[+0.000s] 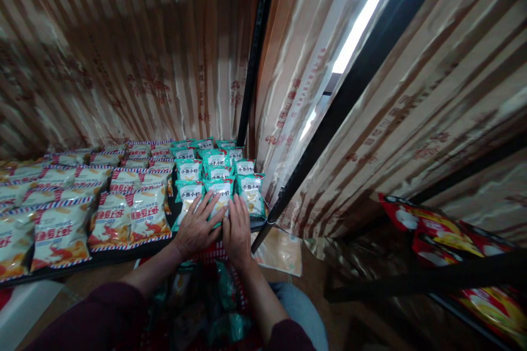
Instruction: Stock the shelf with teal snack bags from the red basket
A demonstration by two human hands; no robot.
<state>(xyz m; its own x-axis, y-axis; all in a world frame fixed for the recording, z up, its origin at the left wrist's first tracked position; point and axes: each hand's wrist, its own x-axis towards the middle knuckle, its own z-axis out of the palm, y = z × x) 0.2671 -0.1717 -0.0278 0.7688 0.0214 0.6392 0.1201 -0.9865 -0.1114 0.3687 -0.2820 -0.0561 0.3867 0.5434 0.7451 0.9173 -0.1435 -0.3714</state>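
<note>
Teal-and-white snack bags (190,170) stand in short rows at the right end of a dark shelf (119,254). My left hand (200,225) rests against the front teal bags, its fingers spread and pointing away from me. Beside it, my right hand (237,230) lies with outstretched fingers on the lower part of the front middle bag (219,191) and the edge of the bag to its right (252,193). Neither hand is wrapped round a bag. Below my forearms is a red basket (213,252) with more teal bags (225,285) inside, dimly lit.
White, red and blue snack bags (61,230) fill the shelf to the left. Black posts (325,131) and pleated printed curtains (123,55) stand behind. Red and yellow bags (448,233) are at the right. A white box (27,307) sits lower left.
</note>
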